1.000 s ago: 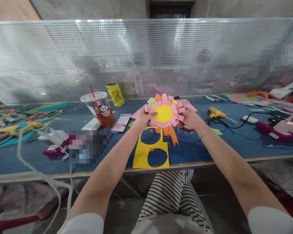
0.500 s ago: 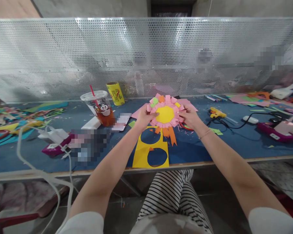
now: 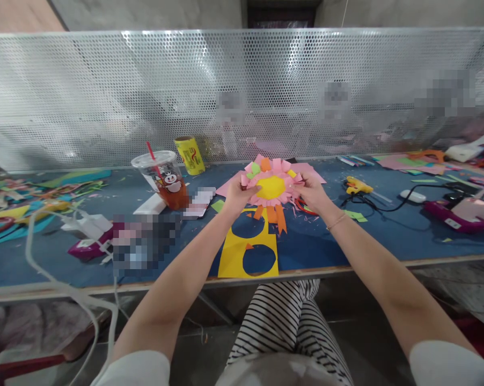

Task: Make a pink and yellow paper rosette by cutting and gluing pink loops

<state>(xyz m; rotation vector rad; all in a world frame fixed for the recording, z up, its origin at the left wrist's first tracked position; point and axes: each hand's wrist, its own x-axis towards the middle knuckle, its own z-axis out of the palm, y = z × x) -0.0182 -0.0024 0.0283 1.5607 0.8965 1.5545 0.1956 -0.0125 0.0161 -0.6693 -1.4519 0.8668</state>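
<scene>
Fingers of our L hand [image 3: 234,197] & R hand [image 3: 313,194] clamp opp. sides of pink paper flower [image 3: 271,187], now tipped flatter, so face slants.

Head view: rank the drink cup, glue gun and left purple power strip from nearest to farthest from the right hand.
From the right hand:
1. Glue gun, to its right.
2. Drink cup, beyond the left hand.
3. Purple power strip, far left.
</scene>
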